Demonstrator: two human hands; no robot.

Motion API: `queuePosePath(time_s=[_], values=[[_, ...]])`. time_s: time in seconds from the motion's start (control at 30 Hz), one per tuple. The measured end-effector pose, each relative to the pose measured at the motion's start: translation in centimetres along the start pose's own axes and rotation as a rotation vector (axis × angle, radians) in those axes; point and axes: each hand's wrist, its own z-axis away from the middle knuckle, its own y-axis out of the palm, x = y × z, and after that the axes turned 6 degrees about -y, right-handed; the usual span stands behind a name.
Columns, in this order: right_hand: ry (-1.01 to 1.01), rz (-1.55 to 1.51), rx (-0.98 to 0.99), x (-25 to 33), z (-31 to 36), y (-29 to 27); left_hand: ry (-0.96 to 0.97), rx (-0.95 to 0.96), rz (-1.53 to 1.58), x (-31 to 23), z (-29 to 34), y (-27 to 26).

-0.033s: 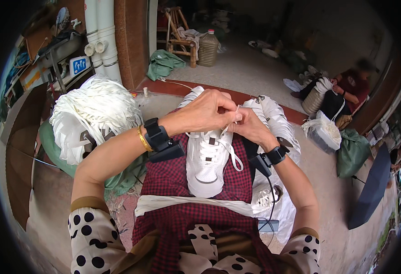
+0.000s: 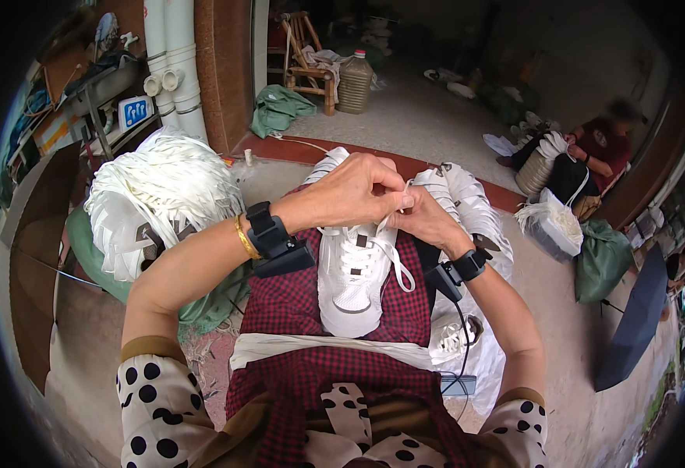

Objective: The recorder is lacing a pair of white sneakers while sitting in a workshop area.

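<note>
The white shoe lies at the centre of the frame on my lap, toe toward me, resting on the red checked cloth so it stays steady while both hands work at its far, open end. Its lace is partly threaded; a loose loop hangs down the right side of the tongue. My left hand comes in from the left and arches over the shoe's collar, fingers closed in a pinch on the lace end. My right hand meets it from the right, fingers also closed on the same lace, just touching the left fingertips, which keeps the strand taut and short between them. The two hands cover the top eyelets, so I cannot see how far up the lacing goes.

A strip of white laces lies across my lap below the shoe, close at hand. More white shoes are piled just behind my right hand, and another lies lower right by my knee. At the left of the frame a big bundle of white laces sits on a green bag. At the upper right another person sits on the floor, well apart.
</note>
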Motion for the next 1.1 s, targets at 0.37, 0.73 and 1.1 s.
queuePosePath(time_s=[0.37, 0.73, 1.1], values=[[0.054, -0.682, -0.735, -3.7, 9.5, -3.2, -0.465, -0.680, 0.220, 9.2, 8.3, -5.3], [0.648, -0.260, -0.503, -5.1, 14.9, -4.1, -0.656, -0.716, 0.237, 9.6, 11.9, -5.2], [-0.187, 0.756, -0.214, 1.8, 6.9, 2.9, -0.005, -0.037, -0.403, 3.4, 7.7, -0.3]])
